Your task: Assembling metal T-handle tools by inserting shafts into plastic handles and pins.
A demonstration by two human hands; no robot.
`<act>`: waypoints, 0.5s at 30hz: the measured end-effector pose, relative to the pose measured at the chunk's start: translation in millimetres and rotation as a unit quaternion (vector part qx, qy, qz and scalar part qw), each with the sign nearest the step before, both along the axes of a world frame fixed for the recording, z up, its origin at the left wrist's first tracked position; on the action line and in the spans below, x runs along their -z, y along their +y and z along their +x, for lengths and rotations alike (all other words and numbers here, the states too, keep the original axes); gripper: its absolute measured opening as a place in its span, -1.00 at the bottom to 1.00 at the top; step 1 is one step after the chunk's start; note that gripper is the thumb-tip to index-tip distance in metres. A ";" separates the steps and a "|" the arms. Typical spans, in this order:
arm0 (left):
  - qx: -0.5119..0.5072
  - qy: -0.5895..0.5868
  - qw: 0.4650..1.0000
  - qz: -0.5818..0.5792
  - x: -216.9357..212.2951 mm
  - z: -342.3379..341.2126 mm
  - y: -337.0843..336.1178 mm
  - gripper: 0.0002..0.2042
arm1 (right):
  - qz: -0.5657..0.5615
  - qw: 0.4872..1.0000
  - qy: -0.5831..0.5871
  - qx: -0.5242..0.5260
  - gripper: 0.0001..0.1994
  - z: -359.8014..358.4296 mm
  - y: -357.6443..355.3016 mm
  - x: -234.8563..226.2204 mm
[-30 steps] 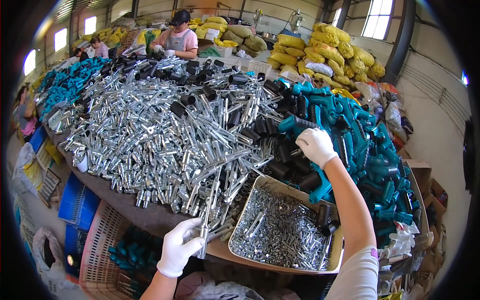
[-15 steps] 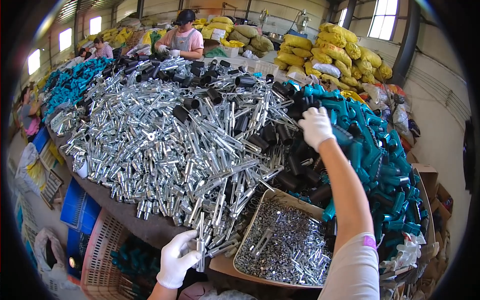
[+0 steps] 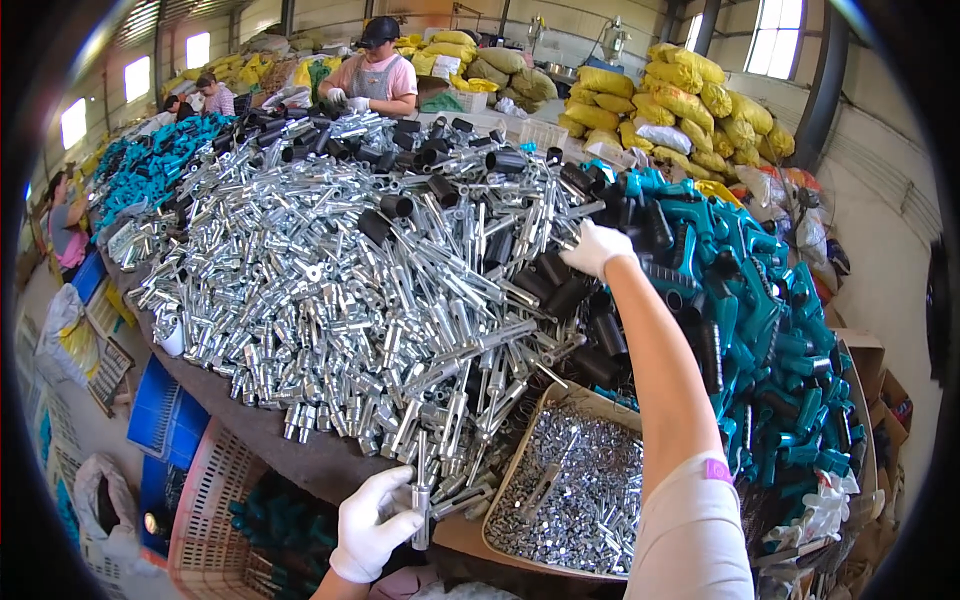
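Note:
My left hand (image 3: 374, 524), in a white glove, grips a slim silver metal part (image 3: 421, 492) with a thicker lower end and a narrow rod pointing up. It is held upright at the front edge of the table, before a big heap of silver metal parts (image 3: 330, 300). My right hand (image 3: 598, 250), also gloved in white, reaches far over the pile to black tubes (image 3: 565, 292) between the metal parts and the teal handles. Its fingers point down to the left among the parts; their tips are hidden, so whether they hold anything is unclear.
A shallow tray (image 3: 487, 538) of small metal pieces lies under my right forearm. Teal plastic handles (image 3: 745, 290) are heaped at the right. A pink-white basket (image 3: 190, 535) with teal parts stands below the table's left edge. Across the table a person (image 3: 375, 75) works in white gloves.
My right hand has moved left and slightly down, from the dark parts beside the teal handles to the black tubes. The left hand still holds the metal part, a little further right in view.

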State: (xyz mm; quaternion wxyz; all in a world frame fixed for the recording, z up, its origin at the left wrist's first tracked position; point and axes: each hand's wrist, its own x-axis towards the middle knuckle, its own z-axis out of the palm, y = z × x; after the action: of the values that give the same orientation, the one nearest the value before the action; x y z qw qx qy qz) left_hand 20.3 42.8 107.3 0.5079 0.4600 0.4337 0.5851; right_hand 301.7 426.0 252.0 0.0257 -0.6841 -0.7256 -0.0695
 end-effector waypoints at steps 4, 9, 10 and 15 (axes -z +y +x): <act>0.008 0.030 0.999 -0.019 -8.9 4.3 1.6 -0.45 | -0.036 0.977 0.173 -0.118 -0.43 4.3 -11.3 10.2; -0.026 0.043 0.999 -0.019 -1.3 2.7 0.8 -0.46 | -0.034 0.964 0.184 -0.190 -0.59 -36.5 -41.8 19.1; -0.028 0.043 0.998 -0.019 -4.0 6.7 4.5 -0.46 | -0.001 0.968 0.131 -0.212 -0.56 -33.6 -41.2 19.1; -0.050 0.027 0.998 -0.022 -6.2 13.7 8.9 -0.47 | 0.006 0.982 0.131 -0.132 -0.53 -107.6 -99.1 1.4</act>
State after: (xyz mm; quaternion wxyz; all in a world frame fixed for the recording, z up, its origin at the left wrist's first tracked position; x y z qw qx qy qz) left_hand 34.0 51.7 113.5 0.4765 0.4419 0.4821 0.5876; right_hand 194.1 326.8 250.6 0.1338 -0.5850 -0.7997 0.0202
